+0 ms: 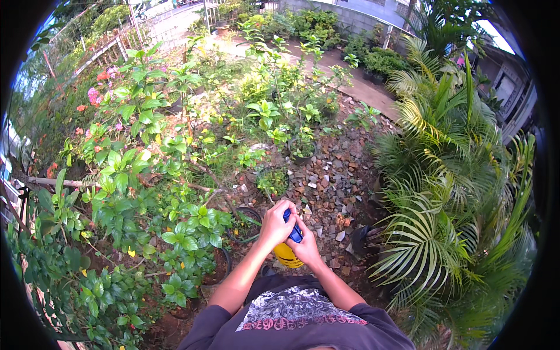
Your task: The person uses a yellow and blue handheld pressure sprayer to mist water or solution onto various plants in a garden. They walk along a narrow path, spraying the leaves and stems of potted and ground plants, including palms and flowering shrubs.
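Observation:
In front of my body I hold a yellow bottle [287,257] with a blue top [296,234]. My left hand [278,221] is closed at the upper end of the blue top, its fingers bent over it. Just to the right, my right hand [305,245] is closed around the side of the blue part, and the two hands meet at the fingertips. The yellow body hangs below both hands, partly hidden by them. What the covered part of the top looks like, I cannot make out.
Leafy shrubs [125,210] with pink flowers [94,96] crowd the left. Palm fronds [431,233] fill the right. Broken stones [326,181] cover the ground between, with a potted plant [302,149] ahead. Beyond lie a paved path [367,96] and a grey wall [356,20].

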{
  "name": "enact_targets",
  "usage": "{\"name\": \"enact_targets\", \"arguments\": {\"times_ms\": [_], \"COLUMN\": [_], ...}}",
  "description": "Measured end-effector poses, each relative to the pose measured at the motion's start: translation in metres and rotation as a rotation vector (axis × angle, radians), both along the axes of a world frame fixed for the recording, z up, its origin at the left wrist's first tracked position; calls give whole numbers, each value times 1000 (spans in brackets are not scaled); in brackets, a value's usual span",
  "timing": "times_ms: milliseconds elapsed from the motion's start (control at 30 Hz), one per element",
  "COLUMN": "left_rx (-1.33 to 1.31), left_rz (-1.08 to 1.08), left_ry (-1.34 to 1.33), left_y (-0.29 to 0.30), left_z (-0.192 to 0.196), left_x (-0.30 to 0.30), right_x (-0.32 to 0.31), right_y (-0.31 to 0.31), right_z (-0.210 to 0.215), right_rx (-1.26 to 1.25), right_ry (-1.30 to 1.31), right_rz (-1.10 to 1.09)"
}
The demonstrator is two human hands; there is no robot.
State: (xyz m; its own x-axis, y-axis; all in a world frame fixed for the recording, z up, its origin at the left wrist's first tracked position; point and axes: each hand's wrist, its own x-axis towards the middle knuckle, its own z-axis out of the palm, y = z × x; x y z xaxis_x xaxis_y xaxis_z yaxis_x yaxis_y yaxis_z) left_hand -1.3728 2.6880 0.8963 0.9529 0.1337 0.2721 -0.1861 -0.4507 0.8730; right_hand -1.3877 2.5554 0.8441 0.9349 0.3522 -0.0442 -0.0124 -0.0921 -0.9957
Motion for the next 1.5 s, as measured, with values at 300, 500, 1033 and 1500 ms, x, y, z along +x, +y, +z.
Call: {"name": "enact_targets", "arguments": {"times_ms": [300,500,1033,1500], "left_rx": [7,-21,-24,46], "left_rz": [-30,-40,-125,-112], "left_ry": [10,105,264,338], "left_y": [-56,-89,-162,-156], "left_z": [-25,-63,-108,-112], "left_x": [-17,-12,-29,-28], "right_x": [-20,-23,-21,-17], "right_y": [-54,-88,-166,-165], "right_z": [-33,-52,-90,-71], "right_rx": [-105,-138,-183,-173], "right_ry": [-120,53,93,313], "right_rz": [-29,-58,-35,39]}}
